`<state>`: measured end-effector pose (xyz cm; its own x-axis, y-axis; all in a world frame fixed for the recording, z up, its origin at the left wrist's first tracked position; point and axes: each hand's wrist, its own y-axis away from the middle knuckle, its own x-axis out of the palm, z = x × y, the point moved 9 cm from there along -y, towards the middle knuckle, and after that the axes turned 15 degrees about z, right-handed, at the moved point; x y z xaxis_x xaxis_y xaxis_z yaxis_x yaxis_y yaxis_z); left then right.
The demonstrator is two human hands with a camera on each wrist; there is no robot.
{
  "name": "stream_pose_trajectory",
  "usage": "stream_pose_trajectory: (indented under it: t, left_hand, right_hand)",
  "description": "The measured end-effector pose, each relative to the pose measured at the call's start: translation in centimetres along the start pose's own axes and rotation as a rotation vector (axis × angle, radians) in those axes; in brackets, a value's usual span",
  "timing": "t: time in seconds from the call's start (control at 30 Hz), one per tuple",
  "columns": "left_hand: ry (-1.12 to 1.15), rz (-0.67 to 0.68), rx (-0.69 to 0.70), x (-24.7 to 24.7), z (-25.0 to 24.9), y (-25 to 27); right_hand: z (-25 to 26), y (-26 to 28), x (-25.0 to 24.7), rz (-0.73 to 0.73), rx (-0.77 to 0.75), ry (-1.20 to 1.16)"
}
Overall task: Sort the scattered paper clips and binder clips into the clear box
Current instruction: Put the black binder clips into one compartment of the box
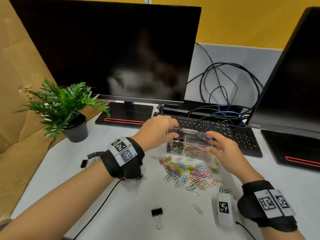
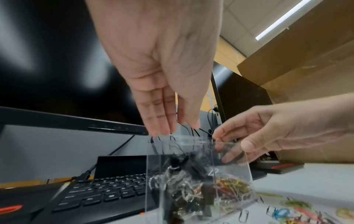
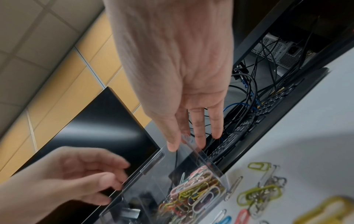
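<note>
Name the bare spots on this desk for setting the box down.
Bare desk lies between the potted plant and the left hand, and nearer, left of the lone binder clip. Crowded: the paper clip pile before the clear box.

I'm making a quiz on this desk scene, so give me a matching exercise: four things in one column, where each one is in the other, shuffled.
Things:
1. green potted plant
2. single black binder clip
3. clear plastic box
4. black keyboard

Places:
A. between both hands
B. behind the box
C. far left of the desk
D. nearest the camera, alone

Pairs: 1-C, 2-D, 3-A, 4-B
</note>
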<state>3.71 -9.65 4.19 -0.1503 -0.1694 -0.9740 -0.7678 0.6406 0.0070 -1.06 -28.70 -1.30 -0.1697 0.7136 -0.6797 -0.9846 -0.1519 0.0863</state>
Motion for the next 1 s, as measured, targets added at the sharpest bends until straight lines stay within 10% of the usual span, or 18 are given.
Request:
stream_pose_trajectory:
  t: [0.43, 1.0]
  left_hand:
    - [0.031, 0.636, -0.827, 3.1, 20.3, 17.9]
    - [0.282, 0.534, -0.334, 7.0, 11.3, 9.0]
  right_hand:
    - [-0.2, -0.2, 0.2, 0.007, 0.012, -0.024]
    - [0.1, 0.2, 0.2, 0.001, 0.022, -0.028]
